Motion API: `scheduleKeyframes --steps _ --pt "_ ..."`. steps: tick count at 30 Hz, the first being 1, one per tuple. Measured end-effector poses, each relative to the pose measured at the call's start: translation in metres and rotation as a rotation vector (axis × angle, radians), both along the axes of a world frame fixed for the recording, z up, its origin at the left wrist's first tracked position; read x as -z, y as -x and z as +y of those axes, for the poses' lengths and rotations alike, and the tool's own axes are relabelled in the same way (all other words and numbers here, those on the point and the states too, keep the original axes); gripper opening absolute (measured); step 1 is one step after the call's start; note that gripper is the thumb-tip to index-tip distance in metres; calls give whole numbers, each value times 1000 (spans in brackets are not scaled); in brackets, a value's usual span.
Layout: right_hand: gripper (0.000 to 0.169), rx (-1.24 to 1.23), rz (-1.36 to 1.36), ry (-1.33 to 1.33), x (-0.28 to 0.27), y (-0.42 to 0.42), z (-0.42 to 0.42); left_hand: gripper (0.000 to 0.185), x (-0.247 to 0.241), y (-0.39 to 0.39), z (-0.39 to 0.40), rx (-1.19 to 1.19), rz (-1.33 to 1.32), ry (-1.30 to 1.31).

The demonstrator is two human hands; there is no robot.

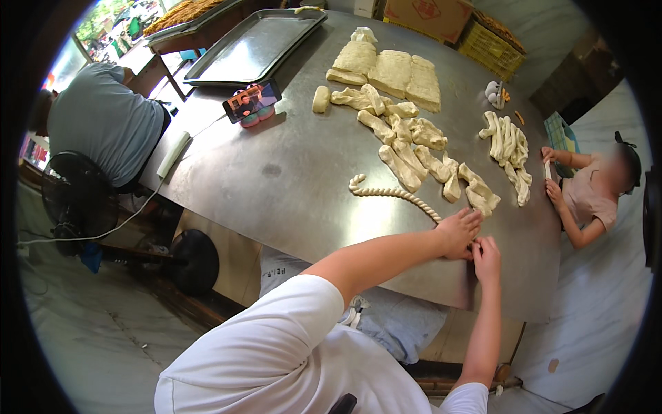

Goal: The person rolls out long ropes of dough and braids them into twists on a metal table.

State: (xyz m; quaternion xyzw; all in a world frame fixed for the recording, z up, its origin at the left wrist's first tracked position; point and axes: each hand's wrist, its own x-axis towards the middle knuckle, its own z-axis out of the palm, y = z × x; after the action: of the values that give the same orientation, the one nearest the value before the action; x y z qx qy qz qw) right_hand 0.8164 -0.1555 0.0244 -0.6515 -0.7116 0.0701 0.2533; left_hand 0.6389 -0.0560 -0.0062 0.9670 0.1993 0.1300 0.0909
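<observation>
A long twisted rope of dough (395, 192) lies on the steel table (310, 181), hooked at its far end, its near end reaching my left hand (459, 233). That hand rests low over the tabletop with its fingers stretched out, beside a loose piece of dough (481, 194). Close against it, my right hand (485, 256) has its fingers bent down; whether dough is between the fingers is hidden. Beyond them lie several cut dough strips (401, 163) in a loose row. Thick dough slabs (390, 72) sit farther back, with a short dough piece (321, 99) at their left.
A phone (252, 101) on a stand and a large metal tray (256, 46) are at the back left. A white power strip (173, 154) lies on the left edge. At the right, a co-worker (595, 186) handles a strip near another dough pile (507, 145). Another person (103, 124) sits left.
</observation>
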Motion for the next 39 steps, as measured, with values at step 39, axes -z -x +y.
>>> scheduleKeyframes --steps 39 --pt "27 37 -65 -16 -8 84 -120 82 0 184 -55 240 -188 125"
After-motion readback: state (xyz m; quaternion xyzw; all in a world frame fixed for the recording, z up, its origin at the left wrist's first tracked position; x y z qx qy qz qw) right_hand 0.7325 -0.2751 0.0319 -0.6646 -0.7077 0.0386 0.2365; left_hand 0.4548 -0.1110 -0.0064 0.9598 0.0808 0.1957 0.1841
